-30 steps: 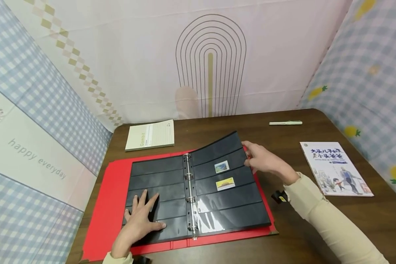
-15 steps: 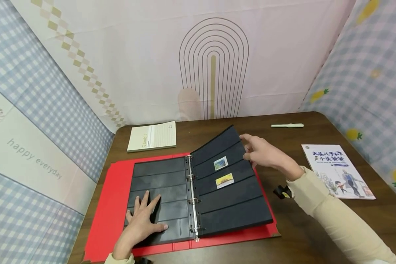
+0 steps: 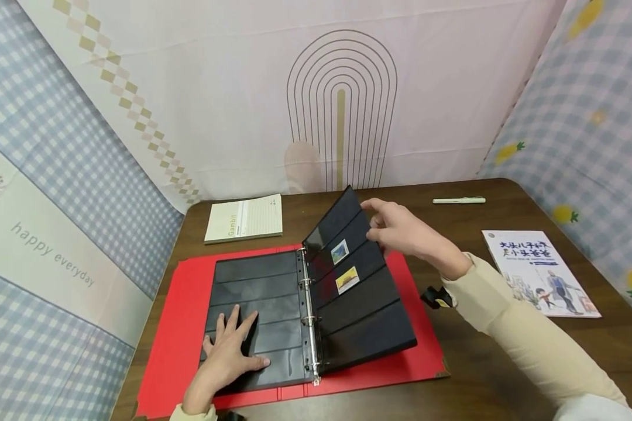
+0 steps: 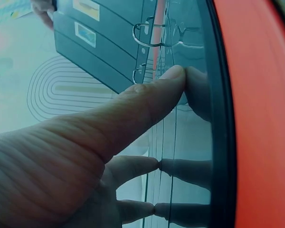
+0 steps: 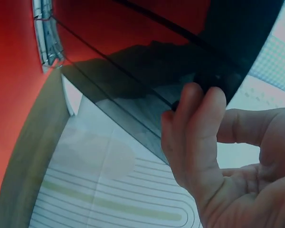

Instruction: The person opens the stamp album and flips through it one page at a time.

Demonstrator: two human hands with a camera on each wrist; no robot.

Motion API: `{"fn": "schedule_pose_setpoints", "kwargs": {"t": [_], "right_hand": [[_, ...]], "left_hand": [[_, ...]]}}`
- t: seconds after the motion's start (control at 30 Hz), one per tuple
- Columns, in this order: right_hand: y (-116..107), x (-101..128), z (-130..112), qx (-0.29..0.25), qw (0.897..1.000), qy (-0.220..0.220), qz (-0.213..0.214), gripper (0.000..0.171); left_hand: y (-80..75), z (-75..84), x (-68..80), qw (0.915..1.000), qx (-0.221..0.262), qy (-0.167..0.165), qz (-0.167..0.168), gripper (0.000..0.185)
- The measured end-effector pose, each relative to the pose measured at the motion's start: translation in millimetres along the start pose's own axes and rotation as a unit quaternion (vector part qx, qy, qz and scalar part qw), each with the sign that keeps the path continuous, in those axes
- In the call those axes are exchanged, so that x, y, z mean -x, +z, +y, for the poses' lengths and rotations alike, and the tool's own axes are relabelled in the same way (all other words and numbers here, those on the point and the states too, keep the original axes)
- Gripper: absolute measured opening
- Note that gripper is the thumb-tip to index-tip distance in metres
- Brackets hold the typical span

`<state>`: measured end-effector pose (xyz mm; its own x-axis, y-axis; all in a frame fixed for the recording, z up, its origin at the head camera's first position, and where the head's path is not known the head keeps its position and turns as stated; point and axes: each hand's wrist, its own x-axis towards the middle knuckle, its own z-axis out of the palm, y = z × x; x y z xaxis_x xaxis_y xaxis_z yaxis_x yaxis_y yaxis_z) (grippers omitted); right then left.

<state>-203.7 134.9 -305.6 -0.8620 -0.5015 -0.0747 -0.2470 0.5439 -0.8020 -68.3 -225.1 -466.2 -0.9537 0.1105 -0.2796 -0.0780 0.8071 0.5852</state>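
Note:
A red stamp album with metal rings lies open on the table in the head view. My left hand rests on its black left page, fingers spread; in the left wrist view the thumb touches the glossy sheet. My right hand pinches the outer edge of the black right pages, which stand tilted up off the cover. A blue stamp and a yellow stamp sit in strips of that raised page. The right wrist view shows the right fingers against its underside.
A cream notepad lies behind the album at the left. To the right are a picture book and, farther back, a pale green pen. Patterned cloth hangs border the table.
My right hand has lifted the right pages' outer edge and swung it leftward, so they tilt more steeply and more red cover shows. The left hand stays on the left page.

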Motion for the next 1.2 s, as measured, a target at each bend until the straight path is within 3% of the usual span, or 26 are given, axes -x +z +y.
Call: {"fn": "schedule_pose_setpoints", "kwargs": {"t": [0.3,0.57,0.97,1.2], "right_hand": [[5.5,-17.6,-23.4,-0.044,0.999,-0.001,0.018,0.058],[14.3,-27.5,-40.1,-0.043,0.999,-0.002,0.018,0.059],[21.5,-37.7,-49.6,-0.066,0.998,0.007,0.014,0.057],[26.7,-39.5,-54.9,-0.070,0.997,0.010,0.004,0.055]], "left_hand": [[-7.0,2.3,-2.7,0.9999,0.000,-0.009,-0.005,0.095],[-11.6,1.0,0.5,0.9999,0.010,0.004,-0.011,0.079],[-18.0,2.9,1.5,0.9999,0.003,0.003,-0.016,0.074],[-32.9,9.1,3.0,0.9991,0.027,0.023,-0.025,0.072]]}}
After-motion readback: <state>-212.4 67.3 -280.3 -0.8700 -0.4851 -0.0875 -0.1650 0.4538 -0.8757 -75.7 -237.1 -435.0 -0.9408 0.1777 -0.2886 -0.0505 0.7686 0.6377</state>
